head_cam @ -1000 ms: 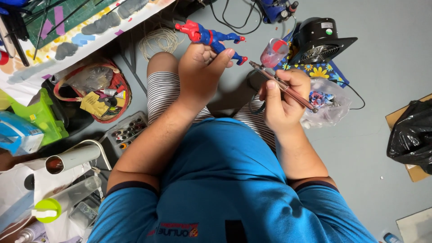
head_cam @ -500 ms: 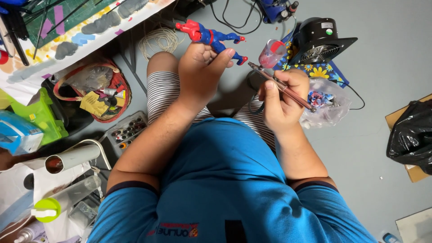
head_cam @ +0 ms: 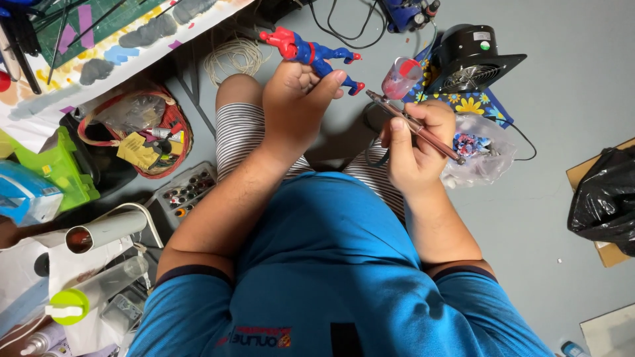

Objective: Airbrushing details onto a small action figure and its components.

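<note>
Painting step judged in hand: red-and-blue action figure gripped in left hand above the knees, airbrush pinched in right hand, nozzle aimed figure-ward; steady aim needed.

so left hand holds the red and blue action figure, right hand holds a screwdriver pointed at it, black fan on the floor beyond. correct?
Not quite. In the head view the right hand holds an airbrush with a small cup of red paint, not a screwdriver. The rest stands: the left hand grips the red and blue action figure, and the black fan sits beyond.
</note>
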